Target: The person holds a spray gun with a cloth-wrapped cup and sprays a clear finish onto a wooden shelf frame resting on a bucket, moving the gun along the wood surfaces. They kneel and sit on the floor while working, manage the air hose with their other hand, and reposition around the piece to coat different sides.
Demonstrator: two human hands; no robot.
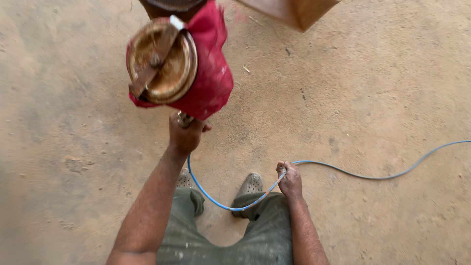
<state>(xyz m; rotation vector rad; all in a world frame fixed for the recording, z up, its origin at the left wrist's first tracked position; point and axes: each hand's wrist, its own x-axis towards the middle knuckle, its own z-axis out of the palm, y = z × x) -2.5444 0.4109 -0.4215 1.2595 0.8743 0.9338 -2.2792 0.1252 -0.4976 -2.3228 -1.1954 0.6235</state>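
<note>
My left hand (185,135) grips the handle of a spray gun (184,119) held up in front of me. On top of the gun sits a paint cup with a round, stained metal lid (162,61), wrapped in a red cloth (211,78). A thin blue air hose (216,201) runs from the gun's base down in a loop past my legs. My right hand (290,180) is closed around that hose, which then trails away to the right across the floor (382,175).
I stand on a dusty tan concrete floor (353,88). My feet in grey perforated shoes (250,185) point forward. A brown wooden piece (294,11) juts in at the top edge. Small wood chips lie on the floor.
</note>
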